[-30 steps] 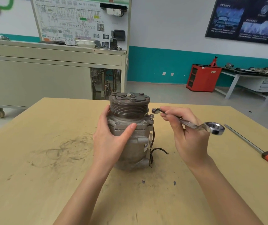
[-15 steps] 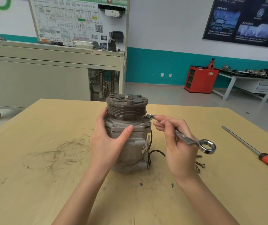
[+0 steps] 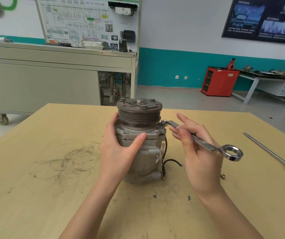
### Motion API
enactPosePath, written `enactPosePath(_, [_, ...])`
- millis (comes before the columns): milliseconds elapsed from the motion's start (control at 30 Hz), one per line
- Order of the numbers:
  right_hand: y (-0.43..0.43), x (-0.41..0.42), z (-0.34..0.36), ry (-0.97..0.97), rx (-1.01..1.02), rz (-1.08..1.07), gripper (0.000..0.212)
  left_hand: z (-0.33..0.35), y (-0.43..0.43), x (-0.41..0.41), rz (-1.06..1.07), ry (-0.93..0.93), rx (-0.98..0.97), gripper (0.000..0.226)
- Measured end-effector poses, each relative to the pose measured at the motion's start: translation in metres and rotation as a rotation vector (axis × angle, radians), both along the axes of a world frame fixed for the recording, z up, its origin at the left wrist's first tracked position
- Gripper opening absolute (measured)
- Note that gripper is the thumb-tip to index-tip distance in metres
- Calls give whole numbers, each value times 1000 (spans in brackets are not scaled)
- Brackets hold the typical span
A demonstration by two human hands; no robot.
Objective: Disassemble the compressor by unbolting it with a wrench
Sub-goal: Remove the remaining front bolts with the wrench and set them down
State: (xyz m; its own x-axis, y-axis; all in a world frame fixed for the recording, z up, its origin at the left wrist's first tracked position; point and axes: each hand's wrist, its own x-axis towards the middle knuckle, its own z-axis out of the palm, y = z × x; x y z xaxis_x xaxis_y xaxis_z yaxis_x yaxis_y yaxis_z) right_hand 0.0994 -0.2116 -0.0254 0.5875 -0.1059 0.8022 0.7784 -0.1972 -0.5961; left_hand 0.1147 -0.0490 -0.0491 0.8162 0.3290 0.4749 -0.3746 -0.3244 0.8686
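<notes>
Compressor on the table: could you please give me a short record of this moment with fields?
Compressor: upright on the wooden table, pulley end up.
Left hand: grips the compressor's body.
Right hand: holds the wrench by its shaft.
Wrench: small ring end at the compressor's right flange corner; large ring end free.
Screwdriver: lies on the table, far right, untouched.

One wide view from the person's head looks forward and down across the table [image 3: 34,195], close to the centred compressor [image 3: 139,145], facing the far wall [image 3: 181,23]; corners seem slightly blurred.
</notes>
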Motion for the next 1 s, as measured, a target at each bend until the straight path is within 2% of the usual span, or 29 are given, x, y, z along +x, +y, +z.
enactPosePath(100, [-4,1,4,0,-16,-33,11,0,0,0,-3,-7,-9,95])
enactPosePath(233, [-5,6,14,-81,-138,-189,37,0,0,-1,-7,-3,-7,95])
enactPosePath(333, [-2,8,15,-53,-126,-148,30,1,0,-1,-2,-7,2,95])
enactPosePath(400, [-5,11,15,44,32,11,23,1,0,-1,-1,-3,5,95])
enactPosePath(533, [-22,42,18,335,452,329,22,2,-1,-2,2,-2,6,95])
enactPosePath(600, [-29,70,25,494,515,470,22,2,-2,-1,-1,-1,0,95])
enactPosePath(733, [-31,123,32,734,263,612,18,2,-1,-1,-3,-3,0,90])
enactPosePath(833, [-21,146,22,884,81,644,25,3,-1,-2,-8,-12,-4,88])
enactPosePath(933, [-7,151,16,960,13,575,28,3,-2,-2,-10,-8,-7,89])
enactPosePath(1000, [-3,149,16,950,43,542,30,3,-1,-2,-11,-5,-11,89])
